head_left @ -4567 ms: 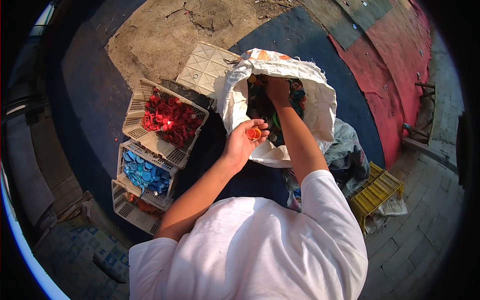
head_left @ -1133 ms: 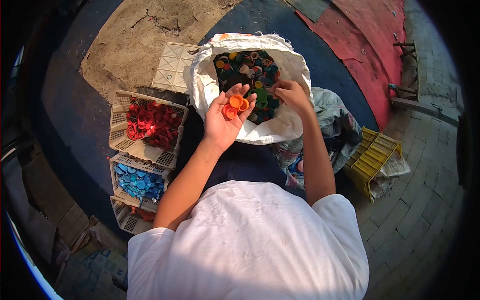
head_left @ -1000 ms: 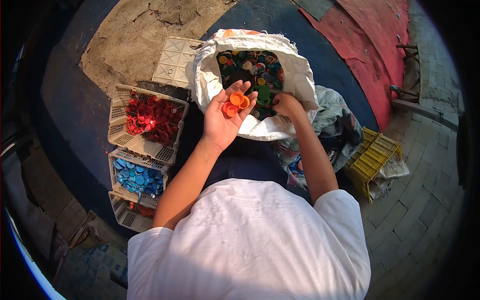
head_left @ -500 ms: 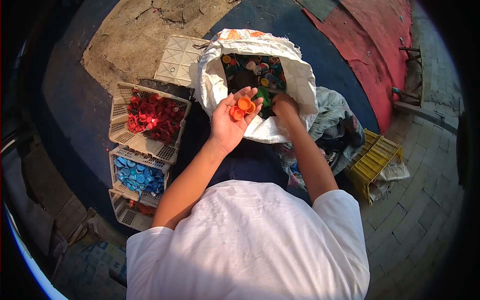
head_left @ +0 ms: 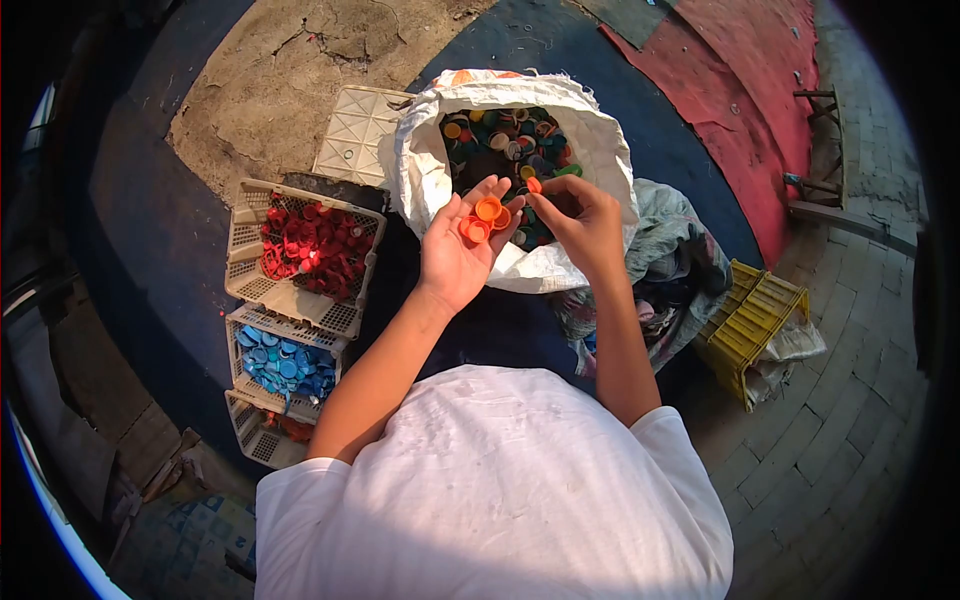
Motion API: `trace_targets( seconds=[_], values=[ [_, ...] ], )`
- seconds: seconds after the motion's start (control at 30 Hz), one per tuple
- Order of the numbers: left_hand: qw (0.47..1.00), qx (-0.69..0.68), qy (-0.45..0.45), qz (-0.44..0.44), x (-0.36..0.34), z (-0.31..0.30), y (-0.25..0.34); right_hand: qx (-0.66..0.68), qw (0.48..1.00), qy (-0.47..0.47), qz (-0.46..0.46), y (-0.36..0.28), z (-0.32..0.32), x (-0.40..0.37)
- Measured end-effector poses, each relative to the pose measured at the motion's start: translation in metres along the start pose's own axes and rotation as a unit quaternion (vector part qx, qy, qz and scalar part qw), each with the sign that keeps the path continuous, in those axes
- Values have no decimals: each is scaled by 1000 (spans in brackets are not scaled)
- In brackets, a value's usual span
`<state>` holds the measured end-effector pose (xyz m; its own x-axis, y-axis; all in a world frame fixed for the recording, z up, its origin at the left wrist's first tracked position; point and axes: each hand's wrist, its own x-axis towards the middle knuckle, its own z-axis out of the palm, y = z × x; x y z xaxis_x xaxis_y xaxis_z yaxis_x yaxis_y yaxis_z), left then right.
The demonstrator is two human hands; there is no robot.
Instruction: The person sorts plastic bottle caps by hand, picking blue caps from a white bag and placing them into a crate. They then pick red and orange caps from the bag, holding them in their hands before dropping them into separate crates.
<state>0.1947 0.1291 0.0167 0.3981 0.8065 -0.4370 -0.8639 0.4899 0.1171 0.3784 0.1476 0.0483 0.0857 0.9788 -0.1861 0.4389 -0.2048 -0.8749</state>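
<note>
Palm up, my left hand (head_left: 455,250) cups several orange bottle caps (head_left: 488,209) over the near rim of a white woven sack (head_left: 420,165). My right hand (head_left: 585,222) pinches a single orange cap (head_left: 534,186) between thumb and fingertips, just right of the left hand's fingers. Below both hands, the open sack holds a mix of loose caps (head_left: 513,150) in green, white, yellow and other colours. A green piece (head_left: 568,171) shows behind my right fingers.
On the left stand a crate of red caps (head_left: 240,262), a crate of blue caps (head_left: 238,372) and a third crate (head_left: 262,445) with orange-red pieces. To the right are a greyish sack (head_left: 665,210) and a yellow crate (head_left: 750,318). A white lattice panel (head_left: 352,135) lies behind.
My right hand has come up from inside the sack and now pinches an orange cap near my left hand. The green piece beside my left fingers is no longer there.
</note>
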Motion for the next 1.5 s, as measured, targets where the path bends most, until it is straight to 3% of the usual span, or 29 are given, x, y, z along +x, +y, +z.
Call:
trace_targets(
  seconds=[0.17,0.3,0.4,0.53,0.63,0.67,0.77,0.87,0.97,1.27,1.5],
  values=[
    [1000,-6,-19,-5,2,-1,0,-165,975,-33,-143,-16,5,-16],
    [998,-28,-54,-20,3,-4,2,-157,970,-84,-164,-21,-6,-20],
    [999,-42,-21,-23,0,1,3,-5,991,-61,-118,-7,-21,-8],
    [996,-68,-39,-30,3,-8,4,85,996,-31,1,18,-33,17],
    [996,-67,-42,-35,4,-7,4,-187,978,-59,-69,46,-23,41],
    [997,-62,-40,-35,5,-7,4,-223,965,-129,-50,70,-17,47],
    [997,-53,-38,-38,5,-7,3,-407,866,-287,41,106,9,53],
    [997,-49,-35,-41,5,-6,3,-486,805,-338,31,140,23,54],
    [998,-38,-30,-36,5,-2,3,-520,792,-309,82,136,34,51],
    [998,-43,-30,-33,7,-6,1,-543,793,-260,95,150,48,39],
    [999,-33,-18,-26,4,-7,1,-507,824,-252,23,147,37,33]
  ],
)
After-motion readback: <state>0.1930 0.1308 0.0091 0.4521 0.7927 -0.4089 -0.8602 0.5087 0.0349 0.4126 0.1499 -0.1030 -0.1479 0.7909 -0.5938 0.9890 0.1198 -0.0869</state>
